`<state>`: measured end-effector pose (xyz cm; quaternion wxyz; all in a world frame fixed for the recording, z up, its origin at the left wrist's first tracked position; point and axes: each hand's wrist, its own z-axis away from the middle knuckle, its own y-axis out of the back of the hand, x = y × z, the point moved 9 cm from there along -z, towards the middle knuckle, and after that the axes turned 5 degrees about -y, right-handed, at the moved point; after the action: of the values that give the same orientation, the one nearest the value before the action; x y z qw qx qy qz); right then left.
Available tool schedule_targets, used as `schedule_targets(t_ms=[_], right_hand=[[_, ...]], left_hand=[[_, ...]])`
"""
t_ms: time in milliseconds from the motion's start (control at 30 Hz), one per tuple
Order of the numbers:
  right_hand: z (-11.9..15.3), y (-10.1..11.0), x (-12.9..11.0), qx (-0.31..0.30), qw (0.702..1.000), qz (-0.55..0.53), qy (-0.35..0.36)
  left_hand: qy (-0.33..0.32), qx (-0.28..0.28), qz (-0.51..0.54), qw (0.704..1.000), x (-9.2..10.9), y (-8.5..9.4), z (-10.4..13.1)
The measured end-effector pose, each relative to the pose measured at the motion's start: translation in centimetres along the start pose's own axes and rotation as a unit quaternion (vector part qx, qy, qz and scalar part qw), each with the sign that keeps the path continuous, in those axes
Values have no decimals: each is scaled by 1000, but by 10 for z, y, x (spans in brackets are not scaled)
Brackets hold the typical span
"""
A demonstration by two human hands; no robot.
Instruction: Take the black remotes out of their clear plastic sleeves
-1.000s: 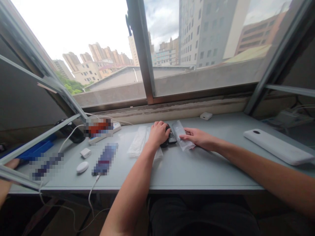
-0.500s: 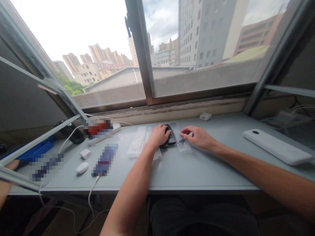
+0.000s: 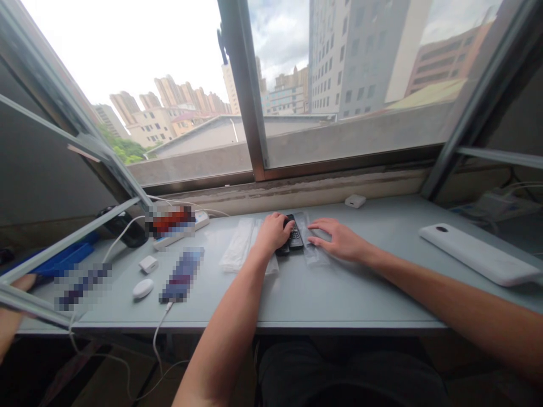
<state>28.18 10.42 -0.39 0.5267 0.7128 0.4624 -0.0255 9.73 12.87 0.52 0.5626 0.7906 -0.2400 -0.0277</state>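
Black remote controls (image 3: 296, 236) with small buttons lie side by side near the middle of the grey table. My left hand (image 3: 274, 230) rests over the left one, its fingers bent around it and its thumb on top; part of the remote is hidden under the palm. To the right, my right hand (image 3: 333, 237) has its fingers apart at the edge of a clear plastic bag (image 3: 313, 254), holding nothing. More clear plastic bags (image 3: 238, 249) lie in a flat pile left of my left hand and partly beneath it.
On the left are a power strip (image 3: 180, 233), a phone (image 3: 182, 277) on a cable, a white charger (image 3: 148, 264) and a white oval case (image 3: 143, 289). A long white device (image 3: 479, 254) lies right. Another person's arm (image 3: 11, 322) shows far left.
My right hand's fingers have spread and shifted slightly left on the clear bag. My left hand stays over the remotes, with little movement.
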Motion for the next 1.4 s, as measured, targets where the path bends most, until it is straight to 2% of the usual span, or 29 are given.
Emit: schedule_targets(t_ms=[200,433,500,567,667,933,1133,1267,1400], right_hand=[[7,-4,-27,-15,997,-26,67],[8,-6,-34,-52,996,-58,50],[6,-4,-32,-48,996,-61,36],[5,-3,-29,-45,997,-64,24],[5,-3,-29,-48,997,-67,16],[5,0,-33,-43,996,-69,24],[5,0,-31,-41,996,-72,27],[5,2,-33,-37,996,-74,26],[6,4,-33,-31,997,-71,23]], left_hand=[[71,-7,-82,994,-13,7,5],[179,45,-140,973,-36,41,17],[231,15,-141,962,-48,42,22],[279,-45,-124,951,-60,33,27],[305,-101,-100,942,-66,22,30],[286,-81,-93,950,-65,22,28],[258,5,-105,960,-54,38,24],[175,91,-96,976,-39,51,15],[51,154,17,987,-14,59,6]])
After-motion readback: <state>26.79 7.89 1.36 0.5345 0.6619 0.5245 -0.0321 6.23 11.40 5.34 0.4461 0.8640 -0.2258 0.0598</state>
